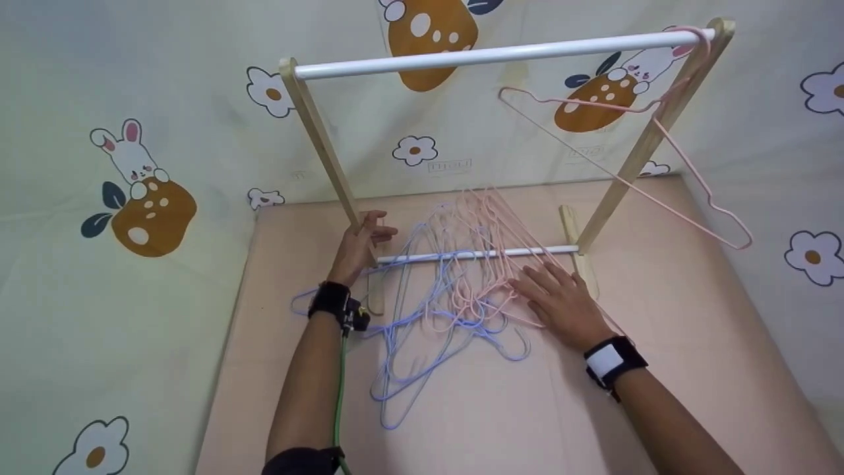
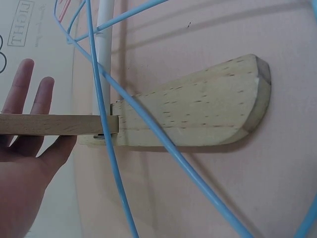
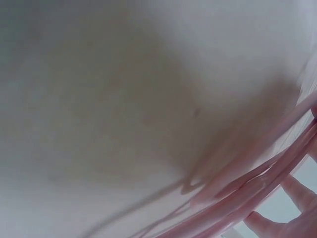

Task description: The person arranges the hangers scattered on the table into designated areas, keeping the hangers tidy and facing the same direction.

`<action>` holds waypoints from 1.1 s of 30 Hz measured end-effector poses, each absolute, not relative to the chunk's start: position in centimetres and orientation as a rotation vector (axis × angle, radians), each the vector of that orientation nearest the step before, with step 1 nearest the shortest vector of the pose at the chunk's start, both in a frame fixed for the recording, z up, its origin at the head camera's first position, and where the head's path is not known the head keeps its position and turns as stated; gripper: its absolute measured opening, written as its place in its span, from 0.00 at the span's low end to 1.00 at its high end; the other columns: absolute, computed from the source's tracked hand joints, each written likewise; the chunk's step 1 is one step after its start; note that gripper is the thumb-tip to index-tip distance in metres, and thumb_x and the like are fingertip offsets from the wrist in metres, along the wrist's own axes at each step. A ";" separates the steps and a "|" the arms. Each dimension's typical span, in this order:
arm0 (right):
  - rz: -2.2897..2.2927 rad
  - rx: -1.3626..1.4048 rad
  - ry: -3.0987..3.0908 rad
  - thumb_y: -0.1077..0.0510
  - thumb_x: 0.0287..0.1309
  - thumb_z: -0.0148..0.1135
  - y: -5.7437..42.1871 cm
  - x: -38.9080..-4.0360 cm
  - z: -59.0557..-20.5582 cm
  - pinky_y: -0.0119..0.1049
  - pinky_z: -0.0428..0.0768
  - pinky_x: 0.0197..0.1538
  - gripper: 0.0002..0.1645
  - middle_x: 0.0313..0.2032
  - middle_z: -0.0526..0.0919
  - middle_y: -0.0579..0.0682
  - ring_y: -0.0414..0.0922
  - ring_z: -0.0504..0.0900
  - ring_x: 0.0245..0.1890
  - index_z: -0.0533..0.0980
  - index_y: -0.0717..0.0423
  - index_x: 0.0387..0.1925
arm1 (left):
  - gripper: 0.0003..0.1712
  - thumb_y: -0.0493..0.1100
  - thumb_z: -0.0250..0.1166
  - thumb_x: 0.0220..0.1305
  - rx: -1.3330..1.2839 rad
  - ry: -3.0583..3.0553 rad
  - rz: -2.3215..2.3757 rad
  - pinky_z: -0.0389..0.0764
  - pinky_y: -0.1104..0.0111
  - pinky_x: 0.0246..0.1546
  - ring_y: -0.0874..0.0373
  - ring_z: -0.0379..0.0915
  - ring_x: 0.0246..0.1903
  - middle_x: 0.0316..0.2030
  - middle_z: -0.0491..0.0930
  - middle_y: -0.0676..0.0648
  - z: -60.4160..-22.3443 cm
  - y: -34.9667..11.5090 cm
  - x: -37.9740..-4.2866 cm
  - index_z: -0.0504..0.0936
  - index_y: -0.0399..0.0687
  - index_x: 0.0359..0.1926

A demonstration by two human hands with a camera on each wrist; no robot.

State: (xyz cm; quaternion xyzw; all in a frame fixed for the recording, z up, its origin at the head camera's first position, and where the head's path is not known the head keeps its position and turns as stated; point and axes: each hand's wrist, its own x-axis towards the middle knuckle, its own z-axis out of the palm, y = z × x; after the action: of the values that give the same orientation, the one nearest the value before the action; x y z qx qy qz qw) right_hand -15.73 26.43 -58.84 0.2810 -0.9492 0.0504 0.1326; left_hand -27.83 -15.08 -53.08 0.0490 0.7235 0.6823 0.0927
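Note:
My left hand (image 1: 356, 247) is at the lower left post (image 1: 323, 145) of a wood-and-white clothes rack. In the left wrist view its fingers (image 2: 42, 96) extend straight past the post, the palm beside the wood. My right hand (image 1: 560, 307) rests, fingers spread, on the right side of a tangled heap of pink hangers (image 1: 491, 231). Its fingertips (image 3: 260, 223) touch several pink hanger wires in the right wrist view, which is blurred. Blue hangers (image 1: 412, 379) lie tangled with the pink ones, across the rack's lower bar; two blue wires (image 2: 168, 143) cross the left wrist view.
One pink hanger (image 1: 616, 177) hangs at the right end of the white top bar (image 1: 501, 54). The rack's feet (image 2: 198, 106) stand on a pale pink surface (image 1: 494, 422). A patterned backdrop (image 1: 217, 152) surrounds it. A green cable (image 1: 340, 389) runs along the left forearm.

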 end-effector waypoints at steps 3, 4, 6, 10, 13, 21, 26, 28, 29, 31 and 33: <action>0.166 0.820 -2.743 0.53 0.65 0.61 26.4 -15.7 -58.9 0.72 0.67 0.54 0.34 0.68 0.69 0.50 0.61 0.64 0.68 0.65 0.33 0.70 | 0.34 0.68 0.43 0.72 0.149 2.170 2.025 0.59 0.40 0.63 0.38 0.74 0.56 0.51 0.82 0.36 -53.3 -15.1 -27.9 0.71 0.50 0.64; 0.176 0.822 -2.737 0.53 0.65 0.61 26.4 -15.7 -58.9 0.72 0.67 0.54 0.33 0.68 0.69 0.50 0.61 0.64 0.68 0.66 0.33 0.70 | 0.35 0.69 0.43 0.72 0.152 2.173 2.027 0.59 0.40 0.63 0.38 0.74 0.56 0.50 0.82 0.36 -53.3 -15.1 -27.9 0.71 0.50 0.63; 0.188 0.828 -2.729 0.53 0.66 0.61 26.4 -15.6 -58.8 0.73 0.66 0.54 0.32 0.68 0.70 0.50 0.60 0.64 0.68 0.66 0.33 0.69 | 0.35 0.69 0.43 0.72 0.151 2.186 2.020 0.60 0.41 0.63 0.39 0.74 0.56 0.50 0.82 0.37 -53.3 -15.0 -27.8 0.72 0.51 0.63; 0.192 0.839 -2.723 0.53 0.68 0.58 26.4 -15.4 -58.6 0.73 0.66 0.54 0.29 0.67 0.71 0.49 0.58 0.65 0.68 0.68 0.34 0.68 | 0.35 0.68 0.43 0.73 0.154 2.188 2.013 0.60 0.42 0.63 0.39 0.74 0.56 0.50 0.82 0.36 -53.1 -15.0 -27.8 0.71 0.47 0.64; 0.210 0.831 -2.734 0.52 0.69 0.57 26.2 -15.4 -58.3 0.74 0.66 0.54 0.24 0.64 0.73 0.48 0.57 0.66 0.67 0.71 0.35 0.65 | 0.35 0.64 0.42 0.75 0.160 2.160 2.018 0.58 0.40 0.64 0.36 0.72 0.57 0.52 0.80 0.33 -52.5 -15.0 -27.6 0.69 0.43 0.66; 0.266 0.815 -2.752 0.55 0.65 0.63 25.7 -15.8 -57.7 0.74 0.68 0.51 0.22 0.61 0.73 0.53 0.60 0.66 0.65 0.75 0.34 0.59 | 0.28 0.57 0.41 0.78 0.178 2.158 1.985 0.57 0.36 0.62 0.33 0.70 0.58 0.54 0.78 0.30 -51.0 -14.9 -26.8 0.69 0.44 0.65; 0.240 0.829 -2.759 0.55 0.63 0.65 25.7 -16.0 -57.6 0.75 0.68 0.49 0.27 0.65 0.71 0.55 0.62 0.64 0.67 0.74 0.32 0.62 | 0.30 0.63 0.42 0.75 0.154 2.193 1.984 0.58 0.36 0.61 0.37 0.73 0.57 0.52 0.81 0.35 -52.5 -15.1 -27.4 0.71 0.50 0.64; 0.241 0.820 -2.768 0.54 0.65 0.63 25.6 -15.9 -57.7 0.75 0.67 0.50 0.24 0.64 0.71 0.54 0.61 0.65 0.66 0.74 0.32 0.61 | 0.31 0.66 0.43 0.74 0.153 2.208 1.989 0.60 0.37 0.60 0.39 0.74 0.56 0.51 0.82 0.37 -52.9 -15.1 -27.6 0.72 0.52 0.63; 0.245 0.812 -2.772 0.53 0.66 0.62 25.5 -15.9 -57.7 0.75 0.67 0.50 0.22 0.64 0.72 0.53 0.61 0.65 0.66 0.75 0.31 0.59 | 0.31 0.67 0.43 0.73 0.154 2.213 1.994 0.61 0.38 0.60 0.39 0.75 0.56 0.50 0.82 0.38 -53.1 -15.1 -27.6 0.73 0.53 0.62; 0.254 0.793 -2.782 0.52 0.67 0.61 25.4 -16.0 -57.7 0.75 0.67 0.51 0.19 0.62 0.72 0.52 0.60 0.65 0.66 0.76 0.31 0.57 | 0.32 0.68 0.43 0.73 0.158 2.229 1.989 0.62 0.38 0.60 0.41 0.76 0.55 0.49 0.83 0.40 -53.2 -15.1 -27.7 0.73 0.54 0.62; 0.263 0.781 -2.788 0.50 0.68 0.60 25.2 -16.0 -57.7 0.73 0.67 0.51 0.16 0.61 0.73 0.52 0.60 0.65 0.66 0.76 0.32 0.55 | 0.32 0.69 0.43 0.72 0.153 2.236 1.984 0.62 0.39 0.60 0.42 0.76 0.54 0.49 0.83 0.41 -53.3 -15.1 -27.6 0.73 0.55 0.61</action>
State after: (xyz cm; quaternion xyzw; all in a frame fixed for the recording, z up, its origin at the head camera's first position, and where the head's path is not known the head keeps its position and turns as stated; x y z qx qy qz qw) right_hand -15.99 25.22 -57.67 0.2668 -0.9524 0.0897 0.1169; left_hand -27.62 -15.07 -53.29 0.0510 0.7450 0.6610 0.0740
